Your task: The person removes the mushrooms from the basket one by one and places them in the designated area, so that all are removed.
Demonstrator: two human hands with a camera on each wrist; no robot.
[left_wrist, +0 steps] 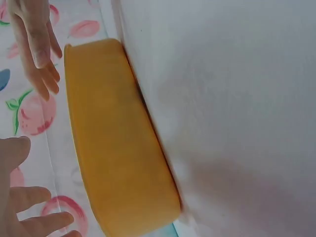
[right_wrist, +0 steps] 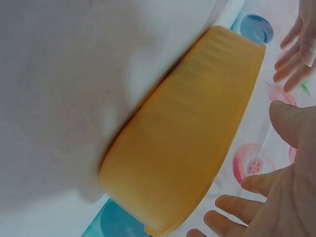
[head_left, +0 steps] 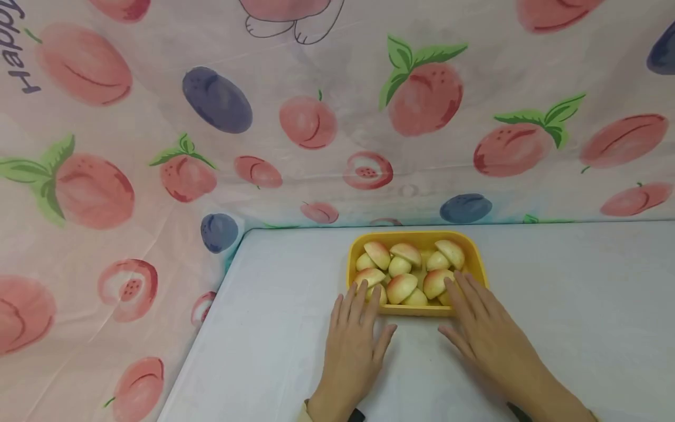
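A yellow rectangular tray [head_left: 416, 311] stands at the back of the white table. Several mushroom-shaped pieces [head_left: 402, 287], pale yellow with reddish caps, lie in it in two rows. My left hand [head_left: 352, 343] hovers at the near left corner, fingers straight and spread. At the near right corner my right hand [head_left: 493, 340] is stretched out the same way, its fingertips in front of one piece. Both wrist views show the tray's side wall [left_wrist: 118, 138] resting on the table, with the left hand [left_wrist: 29, 202] and right hand [right_wrist: 276, 197] above rim height, neither holding anything.
A fruit-printed cloth [head_left: 316, 70] hangs behind the table and down its left side. The white tabletop [head_left: 274, 328] spreads out on both sides of the tray. Dark wrist straps [head_left: 357, 415] show at the bottom of the head view.
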